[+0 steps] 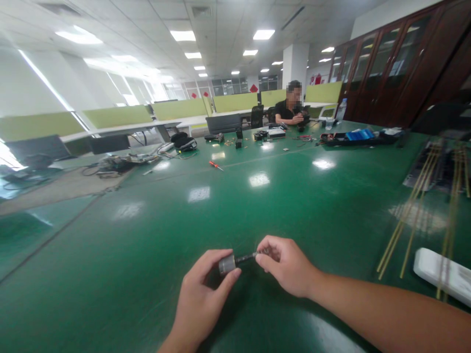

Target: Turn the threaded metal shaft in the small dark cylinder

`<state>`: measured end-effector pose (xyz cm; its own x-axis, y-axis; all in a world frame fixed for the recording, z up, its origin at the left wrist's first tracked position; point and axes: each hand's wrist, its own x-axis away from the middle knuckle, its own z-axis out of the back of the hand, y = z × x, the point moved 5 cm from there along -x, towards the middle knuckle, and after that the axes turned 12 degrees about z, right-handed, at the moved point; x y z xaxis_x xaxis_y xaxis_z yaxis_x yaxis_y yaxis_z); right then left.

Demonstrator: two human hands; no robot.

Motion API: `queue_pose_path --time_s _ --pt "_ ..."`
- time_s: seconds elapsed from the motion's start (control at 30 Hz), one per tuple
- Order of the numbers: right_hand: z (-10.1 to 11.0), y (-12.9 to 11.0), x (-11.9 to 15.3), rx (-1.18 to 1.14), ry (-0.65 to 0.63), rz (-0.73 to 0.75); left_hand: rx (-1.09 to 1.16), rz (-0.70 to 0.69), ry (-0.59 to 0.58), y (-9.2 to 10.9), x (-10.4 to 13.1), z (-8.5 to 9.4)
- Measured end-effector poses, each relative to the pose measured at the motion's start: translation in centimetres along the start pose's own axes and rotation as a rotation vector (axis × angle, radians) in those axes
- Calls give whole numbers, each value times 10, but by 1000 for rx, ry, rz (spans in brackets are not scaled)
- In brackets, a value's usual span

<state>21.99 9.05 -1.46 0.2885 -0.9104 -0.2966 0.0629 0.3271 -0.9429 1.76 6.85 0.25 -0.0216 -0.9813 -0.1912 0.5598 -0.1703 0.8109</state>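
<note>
In the head view my left hand (202, 289) grips a short silver metal cylinder (227, 264), which looks like a small motor, between thumb and fingers. A thin dark rod or wire bundle (245, 258) runs from the cylinder's right end toward my right hand (289, 264). There my right thumb and fingers pinch its far end, where a small light tip shows; its exact kind is too small to make out. Both hands are close together above the near middle of the green table (147, 255).
Thin yellow rods (408, 215) and a white case (443, 274) lie at the right. Farther back are a red screwdriver (216, 165), a black tray with blue packs (360, 136), cables and electronics (125, 162), and a bottle (342, 109). Another person (289, 110) sits across the table.
</note>
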Motion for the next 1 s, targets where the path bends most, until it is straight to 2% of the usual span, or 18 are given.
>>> queue_pose_path --time_s 0.53,0.7,0.87,1.0 --pt "3 0 -1 -14 35 5 11 14 10 3 -1 1" --pt "9 -1 -3 -147 144 27 24 36 33 0 0 2" --pt "16 6 -6 -330 269 9 81 204 113 -10 -4 8" --pt "15 11 -8 -447 310 -34 349 378 203 -20 -13 12"
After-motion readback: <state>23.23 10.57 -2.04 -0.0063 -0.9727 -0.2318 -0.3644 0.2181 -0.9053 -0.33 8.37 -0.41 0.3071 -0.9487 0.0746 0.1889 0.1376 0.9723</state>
